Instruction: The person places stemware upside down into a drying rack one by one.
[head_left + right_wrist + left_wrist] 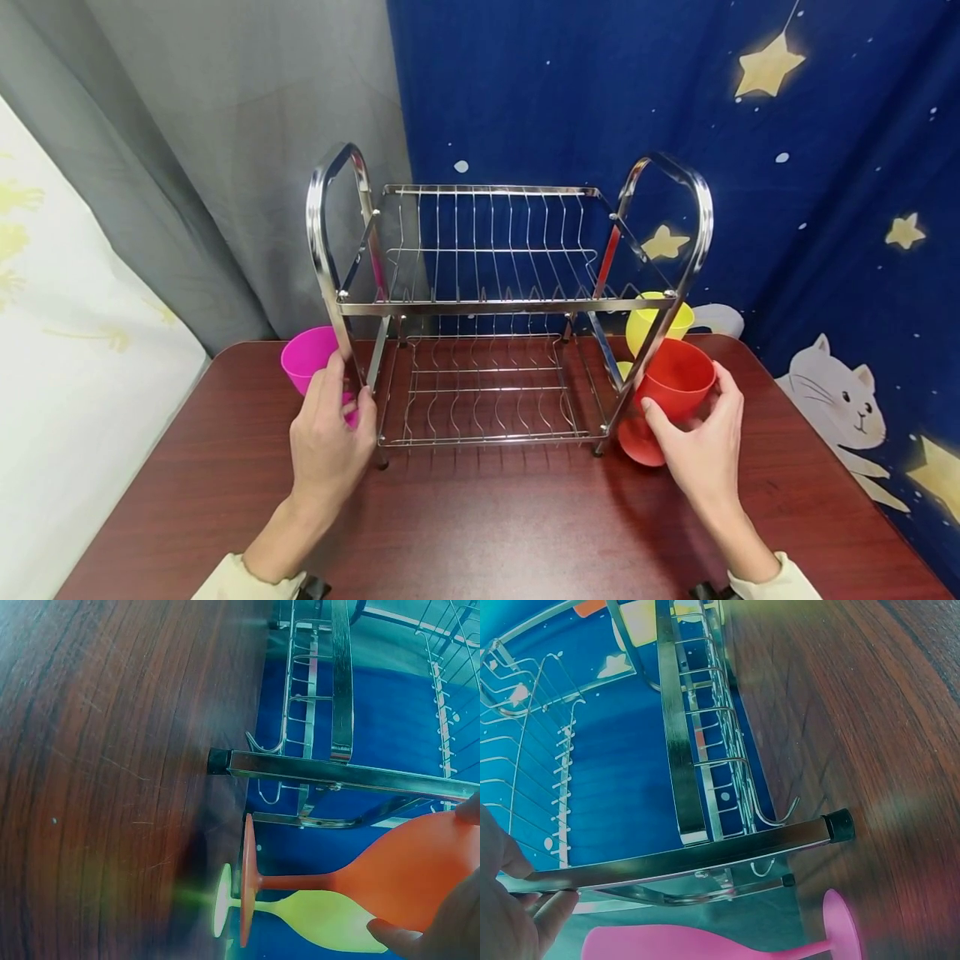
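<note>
A two-tier chrome dish rack point(472, 307) stands on the table. My left hand point(330, 433) pinches the rack's front left post, thumb on one side and fingers on the other, as the left wrist view also shows. Just beyond that hand is a pink goblet point(306, 357), partly hidden by the post and fingers. At the rack's right side my right hand point(705, 442) holds a red goblet point(678, 383) by its bowl, upright. Whether its foot point(248, 881) touches the table is unclear. Behind it a yellow goblet point(326, 919) stands, partly covered by the red one.
Both tiers of the rack have wire slots and hold no dishes. The reddish-brown wooden table point(480, 525) extends in front of the rack. A grey curtain point(262, 125) and a blue star-patterned curtain point(540, 92) hang close behind.
</note>
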`<state>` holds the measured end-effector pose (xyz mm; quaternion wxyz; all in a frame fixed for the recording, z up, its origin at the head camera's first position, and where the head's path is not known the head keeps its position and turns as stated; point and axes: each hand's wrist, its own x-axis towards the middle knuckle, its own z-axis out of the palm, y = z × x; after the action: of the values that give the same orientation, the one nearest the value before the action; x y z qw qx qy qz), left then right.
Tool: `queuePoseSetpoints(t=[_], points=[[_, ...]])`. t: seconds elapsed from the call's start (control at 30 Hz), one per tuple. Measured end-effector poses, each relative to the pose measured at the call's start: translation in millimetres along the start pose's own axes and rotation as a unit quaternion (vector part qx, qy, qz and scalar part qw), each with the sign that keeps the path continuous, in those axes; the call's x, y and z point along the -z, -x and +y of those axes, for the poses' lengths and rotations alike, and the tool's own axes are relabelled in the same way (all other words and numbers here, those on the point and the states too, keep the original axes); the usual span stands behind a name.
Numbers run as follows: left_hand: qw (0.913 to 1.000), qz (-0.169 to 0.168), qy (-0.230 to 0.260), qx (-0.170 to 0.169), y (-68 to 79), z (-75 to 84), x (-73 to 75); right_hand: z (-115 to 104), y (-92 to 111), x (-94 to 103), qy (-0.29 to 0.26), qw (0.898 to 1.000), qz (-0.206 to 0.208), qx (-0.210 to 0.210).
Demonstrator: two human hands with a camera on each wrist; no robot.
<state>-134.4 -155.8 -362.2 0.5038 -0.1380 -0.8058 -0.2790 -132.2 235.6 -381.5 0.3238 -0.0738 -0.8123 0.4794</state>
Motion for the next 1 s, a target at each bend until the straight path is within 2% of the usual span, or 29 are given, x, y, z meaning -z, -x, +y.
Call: queuePoseSetpoints(t=[0.23, 0.6, 1.0], points=[[0.9999, -0.008, 0.003, 0.011, 0.4, 0.6, 0.8, 0.2, 2.4, 1.2, -0.021, 1.0, 0.019, 0.014], [1.0, -0.001, 0.001, -0.001, -0.3, 0.5, -0.1, 1.2, 7.5, 5.8, -0.038, 0.998, 0.033, 0.044], [0.9999, 0.012, 0.001, 0.001, 1.1, 0.8, -0.8, 4.2, 8.8, 6.9, -0.094, 0.99, 0.047, 0.096]])
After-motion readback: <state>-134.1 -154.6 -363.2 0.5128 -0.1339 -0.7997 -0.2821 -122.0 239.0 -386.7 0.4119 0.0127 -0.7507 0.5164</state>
